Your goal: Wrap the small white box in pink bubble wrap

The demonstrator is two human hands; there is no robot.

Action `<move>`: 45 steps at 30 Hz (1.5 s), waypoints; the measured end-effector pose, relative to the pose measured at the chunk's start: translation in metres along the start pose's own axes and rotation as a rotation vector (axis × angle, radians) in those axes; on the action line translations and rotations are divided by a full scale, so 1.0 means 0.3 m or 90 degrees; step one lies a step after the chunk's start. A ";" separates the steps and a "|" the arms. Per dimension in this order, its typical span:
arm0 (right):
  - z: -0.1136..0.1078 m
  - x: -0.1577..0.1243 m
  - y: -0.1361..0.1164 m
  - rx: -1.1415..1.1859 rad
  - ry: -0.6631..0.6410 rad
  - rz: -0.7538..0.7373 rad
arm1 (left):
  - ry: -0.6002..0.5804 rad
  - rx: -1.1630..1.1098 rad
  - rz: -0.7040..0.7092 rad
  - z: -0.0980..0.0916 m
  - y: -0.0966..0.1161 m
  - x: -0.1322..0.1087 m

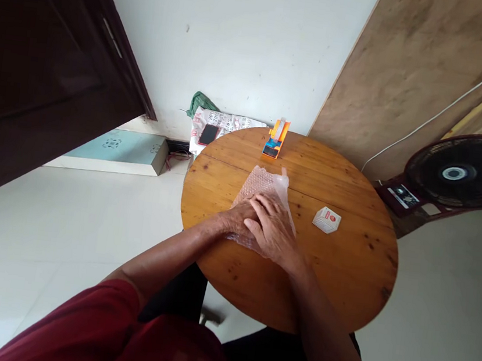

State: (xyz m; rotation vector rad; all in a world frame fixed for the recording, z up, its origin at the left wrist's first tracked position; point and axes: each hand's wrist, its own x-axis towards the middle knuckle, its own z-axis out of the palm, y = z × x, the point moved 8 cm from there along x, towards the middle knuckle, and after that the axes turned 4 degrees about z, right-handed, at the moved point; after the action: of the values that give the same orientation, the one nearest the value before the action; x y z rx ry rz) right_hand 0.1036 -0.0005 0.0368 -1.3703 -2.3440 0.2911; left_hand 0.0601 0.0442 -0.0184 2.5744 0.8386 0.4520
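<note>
A pink-tinted sheet or bag of bubble wrap [259,178] lies flat near the middle of the round wooden table [347,275]. My left hand [237,215] rests on it, its fingers mostly covered by the other hand. On top lies my right hand [274,231], fingers stretched out and flat across the left. A strip of clear tape or film [283,181] shows at the wrap's upper right corner. Whether anything is inside the wrap cannot be seen.
An orange and blue tape dispenser [274,141] stands at the table's far edge. A small white box with red print [327,220] sits on the right. Beyond the table are a dark phone [208,135] on a printed sack [239,123] and a black fan [465,173].
</note>
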 end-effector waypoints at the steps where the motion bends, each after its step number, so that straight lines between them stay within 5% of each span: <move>1: 0.008 0.006 0.036 -0.011 0.007 0.024 | -0.017 0.012 -0.003 0.000 0.008 0.004; 6: -0.013 0.003 0.296 -0.115 0.045 0.252 | -0.046 0.058 0.019 -0.024 0.044 0.008; 10: -0.007 -0.010 0.388 -0.174 0.017 0.320 | -0.039 0.057 0.014 -0.025 0.033 0.002; 21: 0.018 -0.009 0.405 -0.225 0.015 0.343 | -0.006 0.096 -0.029 -0.040 0.001 0.002; 45: 0.004 -0.004 0.422 -0.186 0.062 0.329 | -0.066 0.111 -0.065 0.022 0.030 -0.006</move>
State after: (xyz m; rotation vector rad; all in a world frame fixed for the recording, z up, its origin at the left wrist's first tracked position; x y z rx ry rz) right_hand 0.2028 0.0611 -0.0121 -2.0755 -1.9742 0.0214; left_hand 0.0660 0.0346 -0.0204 2.6695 1.0062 0.2224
